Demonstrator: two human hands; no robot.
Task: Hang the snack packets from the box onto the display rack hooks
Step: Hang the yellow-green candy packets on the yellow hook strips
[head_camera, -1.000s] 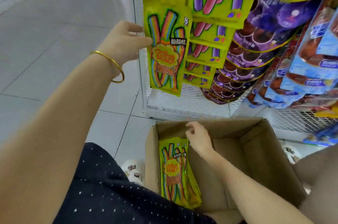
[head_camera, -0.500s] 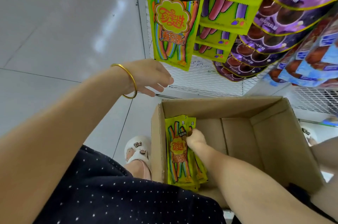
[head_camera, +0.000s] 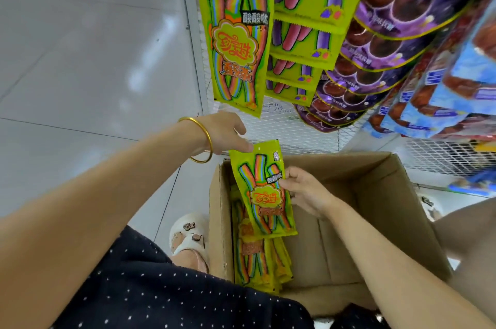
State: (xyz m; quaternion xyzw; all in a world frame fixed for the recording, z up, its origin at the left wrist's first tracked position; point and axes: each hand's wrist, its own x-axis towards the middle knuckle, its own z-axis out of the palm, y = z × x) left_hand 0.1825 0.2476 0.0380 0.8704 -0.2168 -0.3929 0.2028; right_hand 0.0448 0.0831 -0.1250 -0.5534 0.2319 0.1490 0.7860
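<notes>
My right hand pinches a rainbow candy packet above the cardboard box; my open left hand should grip its top edge, steadying its hanging hole.

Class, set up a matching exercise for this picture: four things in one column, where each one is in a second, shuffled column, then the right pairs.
1. bangle
2. held packet
3. hung packet
4. slipper

A. on the rack
B. on the floor beside the box
C. on the left wrist
D. in the right hand, above the box

Pairs: 1-C, 2-D, 3-A, 4-B
</notes>
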